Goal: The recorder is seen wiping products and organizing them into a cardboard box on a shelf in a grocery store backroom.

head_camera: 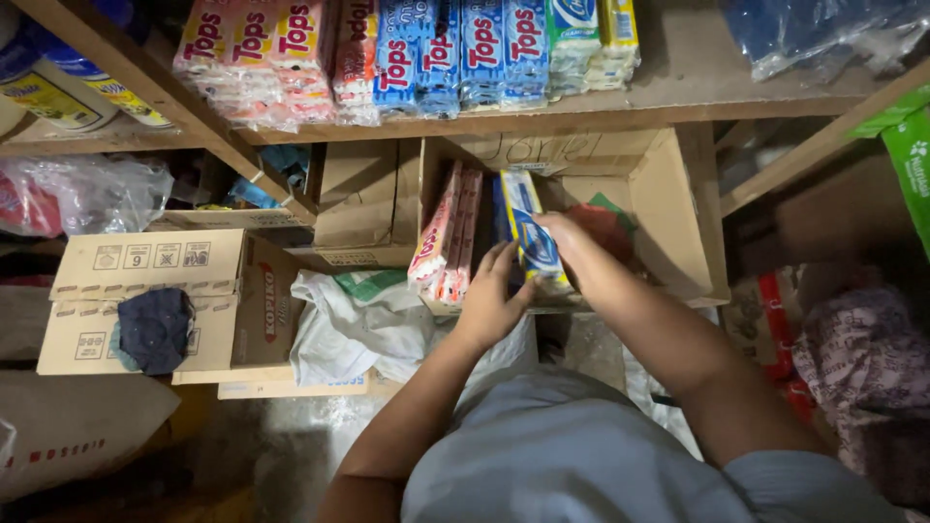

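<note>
Two bare hands work inside an open brown cardboard carton (668, 218) lying on its side on the lower shelf level. Right hand (567, 237) is closed around the upper part of a long blue-and-yellow wrapped packet bundle (531, 232), which stands upright near the middle of the carton. Left hand (492, 295) is partly spread, its fingers (504, 260) resting against the lower edge of the same bundle; whether it grips or only steadies cannot be told. Just left of the bundle, touching or nearly so, a row of red-and-white wrapped packet bundles (448, 232) stands on end against the carton's left wall. Judgement: the bundle handles best kept vertical, with the left hand supporting its base so that the thin wrap does not buckle, and held parallel to the red row so that nothing tips. A dark red and green item lies deeper in the carton, too dim to identify. Above, a wooden shelf plank (678, 92) carries a stacked row of red-and-white packets (262, 58), then blue packets (475, 48), then green and yellow ones (591, 39) at the right. Lower left, a flat brown box with square pictogram labels (145, 291) has a dark blue cloth (153, 329) draped on it; a crumpled white plastic sack (358, 324) lies between that box and the carton. A green bag edge (911, 165) shows at far right.
</note>
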